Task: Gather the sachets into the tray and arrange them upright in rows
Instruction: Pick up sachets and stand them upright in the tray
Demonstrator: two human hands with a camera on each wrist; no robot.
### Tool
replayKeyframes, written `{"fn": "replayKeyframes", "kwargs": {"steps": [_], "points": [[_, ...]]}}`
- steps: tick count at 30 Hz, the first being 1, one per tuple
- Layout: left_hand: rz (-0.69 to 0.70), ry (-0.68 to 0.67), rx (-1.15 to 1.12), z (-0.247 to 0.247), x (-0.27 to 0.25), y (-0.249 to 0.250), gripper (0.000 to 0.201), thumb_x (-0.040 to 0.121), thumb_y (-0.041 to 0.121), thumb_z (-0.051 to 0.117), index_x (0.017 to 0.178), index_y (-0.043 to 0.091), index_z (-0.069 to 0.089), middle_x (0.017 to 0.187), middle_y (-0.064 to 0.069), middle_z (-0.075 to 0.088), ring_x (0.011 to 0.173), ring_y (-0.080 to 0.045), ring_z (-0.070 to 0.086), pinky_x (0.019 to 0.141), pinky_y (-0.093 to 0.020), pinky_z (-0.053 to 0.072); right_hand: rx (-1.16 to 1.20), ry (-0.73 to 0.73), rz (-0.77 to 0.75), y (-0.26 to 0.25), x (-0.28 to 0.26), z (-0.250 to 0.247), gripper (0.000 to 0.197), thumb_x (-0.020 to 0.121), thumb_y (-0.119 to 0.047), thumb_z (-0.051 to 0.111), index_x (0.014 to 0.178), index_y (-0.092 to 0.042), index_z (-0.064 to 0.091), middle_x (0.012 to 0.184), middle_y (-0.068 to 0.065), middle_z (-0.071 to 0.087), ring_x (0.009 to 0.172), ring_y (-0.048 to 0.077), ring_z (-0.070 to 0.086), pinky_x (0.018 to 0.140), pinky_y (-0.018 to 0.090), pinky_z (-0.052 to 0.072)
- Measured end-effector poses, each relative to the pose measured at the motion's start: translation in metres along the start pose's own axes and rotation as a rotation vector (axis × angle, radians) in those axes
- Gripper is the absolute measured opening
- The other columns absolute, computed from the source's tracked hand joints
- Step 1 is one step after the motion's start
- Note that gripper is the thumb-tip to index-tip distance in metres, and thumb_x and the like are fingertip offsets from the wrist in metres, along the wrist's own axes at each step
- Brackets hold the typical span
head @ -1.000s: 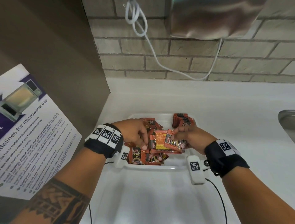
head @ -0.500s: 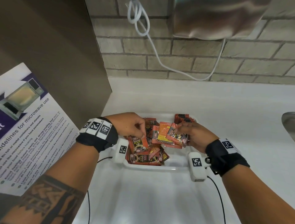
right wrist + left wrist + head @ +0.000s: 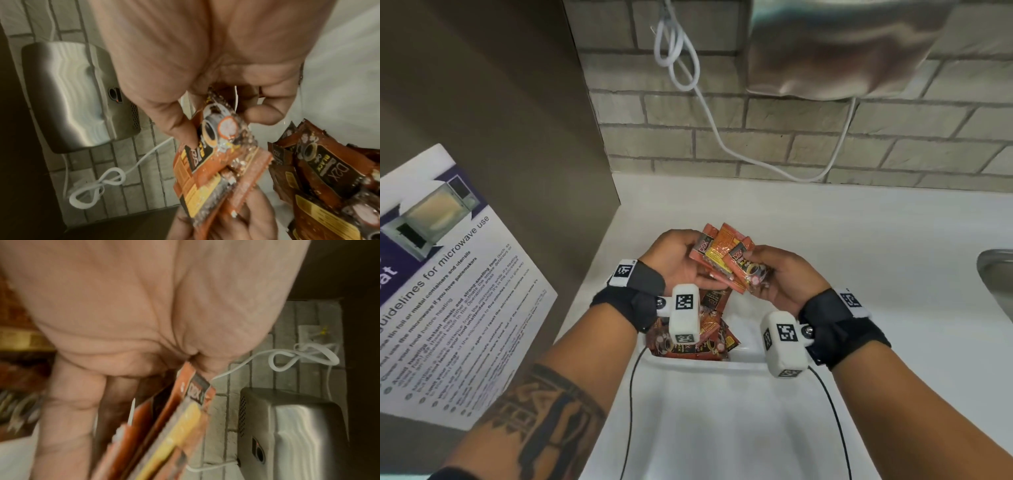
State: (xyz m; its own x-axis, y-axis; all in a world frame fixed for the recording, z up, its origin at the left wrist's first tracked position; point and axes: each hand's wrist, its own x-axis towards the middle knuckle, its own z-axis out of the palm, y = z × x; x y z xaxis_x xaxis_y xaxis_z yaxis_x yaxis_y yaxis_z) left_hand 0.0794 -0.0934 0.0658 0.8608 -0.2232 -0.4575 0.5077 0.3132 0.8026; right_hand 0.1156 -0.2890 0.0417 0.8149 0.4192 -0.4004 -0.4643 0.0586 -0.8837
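A fan of several orange coffee sachets is held up above the white tray. My left hand grips the bundle from the left, palm up, and the sachets show edge-on in the left wrist view. My right hand pinches the front sachet between thumb and fingers. More loose sachets lie jumbled in the tray's near left part, also seen as a pile in the right wrist view. The tray's far part is hidden behind my hands.
A steel wall unit hangs on the brick wall above, with a looped white cable beside it. A cabinet side with a microwave guidelines sheet stands at the left. A metal sink rim is at the right edge.
Both hands have risen out of the tray with a bundle of sachets. The left hand turned palm up and joined its sachet to the ones in the right hand.
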Motion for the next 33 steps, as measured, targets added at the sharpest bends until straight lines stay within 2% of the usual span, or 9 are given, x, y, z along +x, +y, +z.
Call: {"fn": "replayKeyframes", "kwargs": {"steps": [5,9,11,14,17,22,25,30,33], "points": [[-0.042,-0.123,-0.148,0.005,0.016,-0.006,0.086,0.092,0.069,0.039,0.134,-0.004,0.054,0.125,-0.031,0.063,0.116,-0.051,0.06,0.089,-0.063,0.052,-0.09,0.15,-0.032,0.009,0.007,0.001,0.006,0.086,-0.019,0.071,0.088,-0.014,0.07,0.082,0.01,0.066,0.061,0.017,0.055,0.052,0.022,0.041],[0.057,-0.059,-0.034,0.01,0.016,-0.011,0.029,0.099,0.016,0.055,0.124,0.002,0.055,0.106,-0.022,0.071,0.101,-0.042,0.069,0.089,-0.064,0.053,-0.22,0.208,-0.096,0.014,0.007,0.0,0.019,0.077,-0.039,0.075,0.085,-0.022,0.073,0.079,0.002,0.068,0.071,0.018,0.055,0.057,0.028,0.045],[0.13,-0.03,0.013,0.006,0.017,-0.014,0.023,0.099,-0.002,0.05,0.116,0.011,0.055,0.1,-0.017,0.072,0.092,-0.035,0.072,0.082,-0.061,0.057,-0.379,0.208,-0.15,0.012,0.007,-0.003,0.036,0.068,-0.053,0.072,0.094,-0.028,0.07,0.081,-0.002,0.07,0.072,0.017,0.061,0.059,0.03,0.048],[0.189,-0.047,0.107,-0.002,0.019,-0.015,0.029,0.097,-0.006,0.053,0.117,0.015,0.054,0.108,-0.016,0.065,0.09,-0.035,0.07,0.083,-0.06,0.056,-0.58,0.124,-0.203,0.005,0.003,-0.007,0.046,0.068,-0.054,0.077,0.106,-0.034,0.06,0.085,0.0,0.073,0.069,0.014,0.066,0.061,0.03,0.047],[0.205,-0.033,0.149,-0.008,0.021,-0.016,0.033,0.093,-0.005,0.059,0.12,0.013,0.051,0.109,-0.015,0.063,0.09,-0.034,0.068,0.083,-0.059,0.057,-0.637,0.054,-0.202,-0.002,0.001,-0.009,0.037,0.081,-0.033,0.081,0.108,-0.023,0.057,0.083,0.008,0.071,0.067,0.013,0.063,0.058,0.027,0.047],[0.244,0.032,0.147,-0.014,0.02,-0.017,0.038,0.089,-0.007,0.063,0.119,0.013,0.052,0.114,-0.015,0.063,0.098,-0.033,0.069,0.077,-0.053,0.061,-0.416,0.058,-0.068,-0.009,0.003,-0.011,0.017,0.09,-0.011,0.071,0.09,-0.011,0.054,0.097,0.018,0.068,0.079,0.025,0.068,0.065,0.033,0.056],[0.255,0.066,0.16,-0.018,0.018,-0.016,0.041,0.086,-0.01,0.066,0.118,0.013,0.055,0.114,-0.014,0.065,0.099,-0.031,0.07,0.078,-0.05,0.061,-0.243,0.035,-0.015,-0.015,-0.002,-0.011,0.005,0.096,0.0,0.054,0.097,-0.004,0.056,0.093,0.02,0.072,0.083,0.031,0.073,0.07,0.038,0.059],[0.279,0.117,0.16,-0.019,0.017,-0.015,0.048,0.079,-0.011,0.074,0.12,0.009,0.058,0.121,-0.02,0.065,0.104,-0.031,0.07,0.075,-0.045,0.062,-0.2,0.037,-0.011,-0.02,0.0,-0.01,0.025,0.098,0.001,0.042,0.119,0.006,0.055,0.104,0.025,0.072,0.096,0.031,0.073,0.086,0.045,0.058],[0.298,0.12,0.164,-0.016,0.019,-0.015,0.047,0.077,-0.012,0.075,0.117,0.01,0.061,0.119,-0.018,0.067,0.104,-0.032,0.071,0.076,-0.047,0.062,-0.285,0.053,-0.048,-0.018,0.004,-0.006,0.027,0.095,0.002,0.054,0.121,-0.003,0.052,0.12,0.025,0.063,0.101,0.031,0.071,0.086,0.046,0.059]]}}
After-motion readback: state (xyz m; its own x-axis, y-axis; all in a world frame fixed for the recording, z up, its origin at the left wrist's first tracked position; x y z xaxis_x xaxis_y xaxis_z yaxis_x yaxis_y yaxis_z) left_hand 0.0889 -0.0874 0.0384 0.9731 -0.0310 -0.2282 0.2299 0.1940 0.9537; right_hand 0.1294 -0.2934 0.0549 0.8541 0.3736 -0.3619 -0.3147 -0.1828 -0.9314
